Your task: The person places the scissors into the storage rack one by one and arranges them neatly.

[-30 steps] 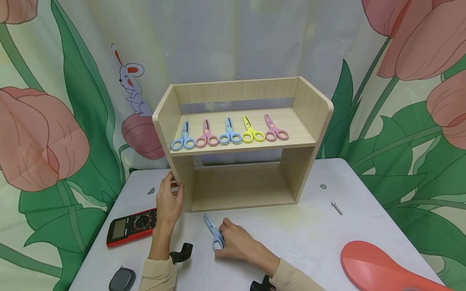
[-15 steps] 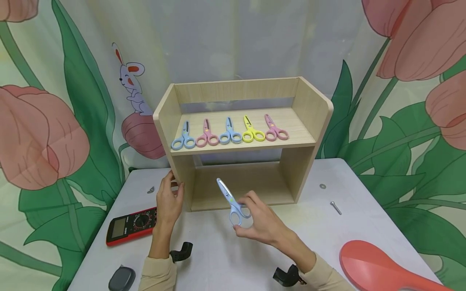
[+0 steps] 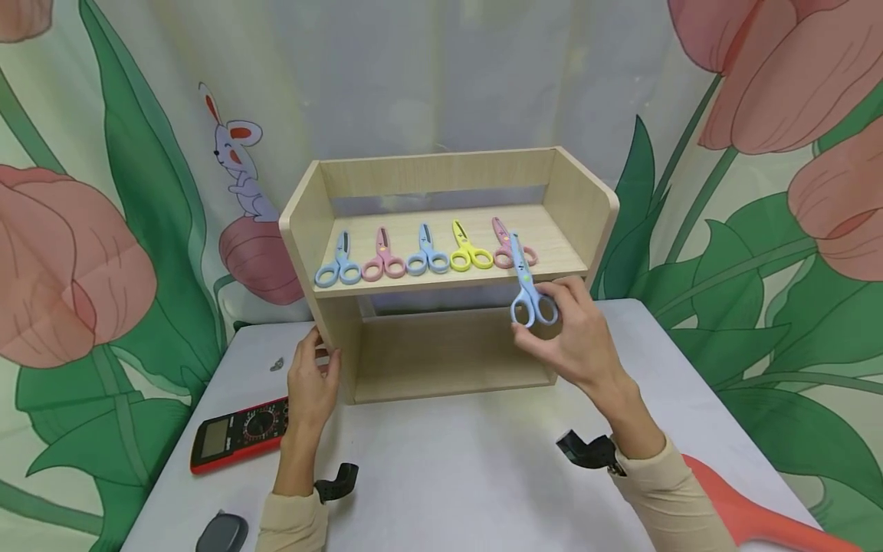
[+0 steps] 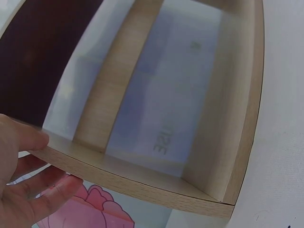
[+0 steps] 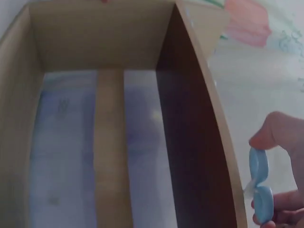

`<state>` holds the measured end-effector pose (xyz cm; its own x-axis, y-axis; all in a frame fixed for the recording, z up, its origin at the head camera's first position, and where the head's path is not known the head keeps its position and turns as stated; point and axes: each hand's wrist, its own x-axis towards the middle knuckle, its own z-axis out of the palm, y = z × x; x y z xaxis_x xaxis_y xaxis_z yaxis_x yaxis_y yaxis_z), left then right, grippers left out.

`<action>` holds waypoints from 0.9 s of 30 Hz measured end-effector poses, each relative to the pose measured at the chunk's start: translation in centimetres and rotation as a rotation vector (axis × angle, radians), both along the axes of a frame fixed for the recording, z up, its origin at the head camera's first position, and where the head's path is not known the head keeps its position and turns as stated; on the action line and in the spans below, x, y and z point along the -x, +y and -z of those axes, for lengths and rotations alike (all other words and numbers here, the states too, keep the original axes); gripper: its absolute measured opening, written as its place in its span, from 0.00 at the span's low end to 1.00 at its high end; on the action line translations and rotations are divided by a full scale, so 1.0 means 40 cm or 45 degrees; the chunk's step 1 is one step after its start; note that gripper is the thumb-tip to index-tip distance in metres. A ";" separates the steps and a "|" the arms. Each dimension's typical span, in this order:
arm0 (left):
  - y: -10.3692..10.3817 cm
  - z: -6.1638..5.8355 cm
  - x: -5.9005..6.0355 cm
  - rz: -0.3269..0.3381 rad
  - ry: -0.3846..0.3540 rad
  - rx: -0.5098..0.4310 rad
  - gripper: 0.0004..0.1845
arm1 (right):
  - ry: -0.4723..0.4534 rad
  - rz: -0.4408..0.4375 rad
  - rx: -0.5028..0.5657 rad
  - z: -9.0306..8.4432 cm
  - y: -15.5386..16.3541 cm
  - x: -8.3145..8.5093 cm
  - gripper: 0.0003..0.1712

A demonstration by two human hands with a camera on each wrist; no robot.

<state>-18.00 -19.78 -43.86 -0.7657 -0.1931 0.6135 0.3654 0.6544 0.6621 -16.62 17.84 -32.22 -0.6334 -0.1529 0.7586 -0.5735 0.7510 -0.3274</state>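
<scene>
My right hand (image 3: pixel 586 337) pinches a pair of light blue scissors (image 3: pixel 526 295) by the finger loops. The blades point up, before the front edge of the upper board of a wooden shelf (image 3: pixel 441 356). In the right wrist view, thumb and fingers hold the blue loops (image 5: pixel 259 164) beside that board. My left hand (image 3: pixel 312 387) grips the shelf's left side panel, thumb inside and fingers outside in the left wrist view. On the upper board lie blue scissors (image 3: pixel 338 268), pink scissors (image 3: pixel 382 263), more blue scissors (image 3: pixel 427 259), yellow scissors (image 3: pixel 471 255) and pink scissors (image 3: pixel 503 249), partly covered by the held pair.
A red and black multimeter (image 3: pixel 241 435) lies left of my left forearm, with a small metal piece (image 3: pixel 277 364) behind it. A dark grey rounded object (image 3: pixel 222 533) is at the front left. A large red spoon-shaped thing (image 3: pixel 731 498) is partly hidden by my right sleeve.
My right hand has lifted the blue scissors off the table and carried them up and right to the upper board's front edge. The left hand has stayed on the side panel.
</scene>
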 end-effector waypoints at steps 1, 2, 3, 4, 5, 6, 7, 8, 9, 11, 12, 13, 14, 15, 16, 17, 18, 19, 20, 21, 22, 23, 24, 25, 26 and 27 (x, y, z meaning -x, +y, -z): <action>0.000 0.001 -0.001 -0.001 -0.007 -0.003 0.28 | -0.012 0.034 0.010 -0.005 0.008 0.010 0.32; 0.000 0.001 -0.002 -0.002 -0.011 -0.006 0.29 | -0.028 0.069 0.017 -0.010 0.015 0.020 0.32; 0.001 0.001 -0.003 -0.002 -0.015 -0.009 0.29 | -0.044 0.104 0.023 -0.014 0.022 0.030 0.32; 0.001 0.001 -0.003 -0.002 -0.019 -0.011 0.29 | -0.058 0.136 0.032 -0.018 0.027 0.040 0.33; 0.002 0.002 -0.002 -0.001 -0.020 -0.013 0.29 | -0.066 0.161 0.036 -0.021 0.032 0.047 0.32; 0.003 0.002 -0.002 -0.001 -0.020 -0.013 0.29 | -0.070 0.188 0.037 -0.024 0.035 0.054 0.32; 0.004 0.003 -0.002 -0.002 -0.021 -0.015 0.29 | -0.069 0.216 0.028 -0.025 0.037 0.059 0.31; 0.005 0.004 -0.001 -0.002 -0.023 -0.017 0.29 | -0.063 0.247 0.014 -0.026 0.039 0.063 0.30; 0.005 0.004 -0.001 -0.003 -0.024 -0.019 0.29 | -0.053 0.281 -0.005 -0.027 0.039 0.065 0.29; 0.007 0.006 -0.002 -0.001 -0.028 -0.021 0.29 | -0.033 0.348 -0.042 -0.026 0.039 0.069 0.27; 0.007 0.006 -0.002 0.000 -0.029 -0.022 0.29 | -0.024 0.382 -0.059 -0.026 0.039 0.069 0.26; 0.007 0.006 -0.002 0.001 -0.030 -0.023 0.29 | -0.017 0.407 -0.072 -0.026 0.039 0.071 0.26; 0.007 0.006 -0.002 0.002 -0.031 -0.022 0.29 | -0.014 0.428 -0.084 -0.026 0.039 0.072 0.26; 0.007 0.005 -0.002 0.003 -0.031 -0.021 0.30 | -0.016 0.443 -0.094 -0.026 0.039 0.073 0.26; 0.007 0.005 -0.002 0.004 -0.031 -0.021 0.30 | -0.022 0.456 -0.105 -0.027 0.039 0.076 0.26; 0.007 0.005 -0.002 0.003 -0.029 -0.019 0.30 | -0.035 0.467 -0.116 -0.029 0.038 0.078 0.26; 0.007 0.004 -0.003 0.000 -0.028 -0.019 0.30 | -0.051 0.479 -0.132 -0.031 0.037 0.081 0.26; 0.007 0.003 -0.004 -0.003 -0.027 -0.022 0.29 | -0.068 0.487 -0.147 -0.034 0.035 0.084 0.26; 0.007 0.003 -0.006 -0.009 -0.028 -0.024 0.29 | -0.090 0.496 -0.167 -0.037 0.033 0.088 0.27; 0.007 0.003 -0.007 -0.013 -0.025 -0.025 0.29 | -0.117 0.503 -0.188 -0.040 0.031 0.092 0.27; 0.007 0.004 -0.007 -0.017 -0.023 -0.025 0.29 | -0.143 0.506 -0.205 -0.043 0.029 0.096 0.28; 0.007 0.005 -0.008 -0.020 -0.021 -0.023 0.29 | -0.170 0.508 -0.219 -0.046 0.026 0.100 0.28; 0.007 0.005 -0.008 -0.022 -0.021 -0.024 0.28 | -0.191 0.509 -0.230 -0.048 0.025 0.103 0.28; 0.008 0.006 -0.009 -0.022 -0.022 -0.024 0.28 | -0.209 0.508 -0.235 -0.049 0.024 0.105 0.29; 0.008 0.008 -0.010 -0.025 -0.026 -0.018 0.28 | -0.217 0.507 -0.237 -0.050 0.024 0.105 0.29; 0.009 0.009 -0.011 -0.025 -0.033 -0.016 0.28 | -0.219 0.503 -0.233 -0.050 0.023 0.104 0.29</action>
<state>-17.57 -19.43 -44.23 -0.7773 -0.2162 0.5909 0.3350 0.6527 0.6795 -20.79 18.78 -30.22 -0.7840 0.0042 0.6207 -0.1807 0.9551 -0.2347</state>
